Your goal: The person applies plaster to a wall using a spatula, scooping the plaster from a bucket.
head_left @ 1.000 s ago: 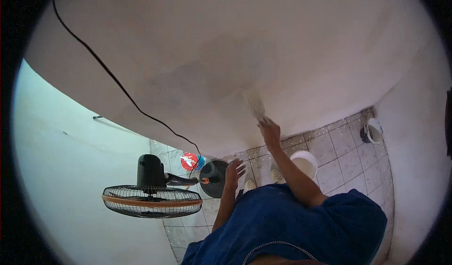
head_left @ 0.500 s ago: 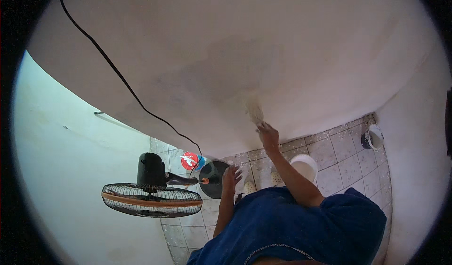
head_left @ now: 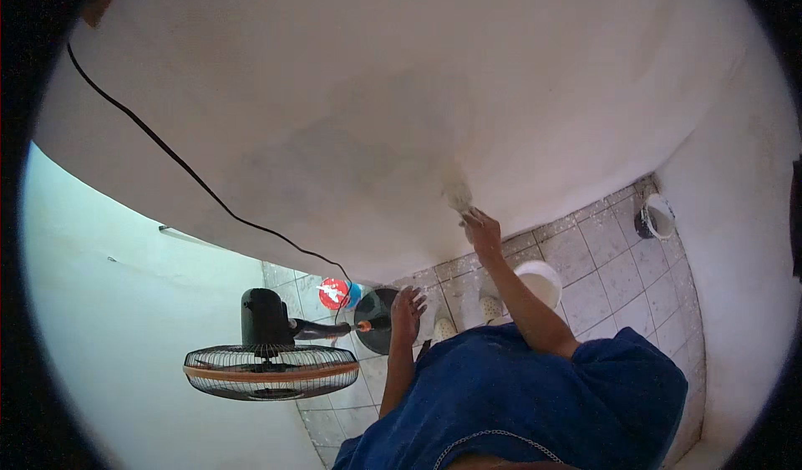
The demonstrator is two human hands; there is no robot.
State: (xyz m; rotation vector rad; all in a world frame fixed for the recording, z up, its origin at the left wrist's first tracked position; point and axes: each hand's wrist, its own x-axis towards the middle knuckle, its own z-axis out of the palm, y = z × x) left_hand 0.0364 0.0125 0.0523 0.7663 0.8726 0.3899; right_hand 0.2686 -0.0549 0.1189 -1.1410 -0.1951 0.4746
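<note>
Here, the right hand (head_left: 483,233) grips a pale tool (head_left: 457,194) jutting forward, the left hand (head_left: 408,309) spread and empty.

Pale brush (head_left: 456,193) against patchy wall (head_left: 359,148)

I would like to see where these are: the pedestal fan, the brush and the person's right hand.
Pedestal fan (head_left: 271,376): head view, orange band around its guard.
Brush (head_left: 458,195): head view, its wide pale end.
Right hand (head_left: 484,234): head view, back of the hand.
</note>
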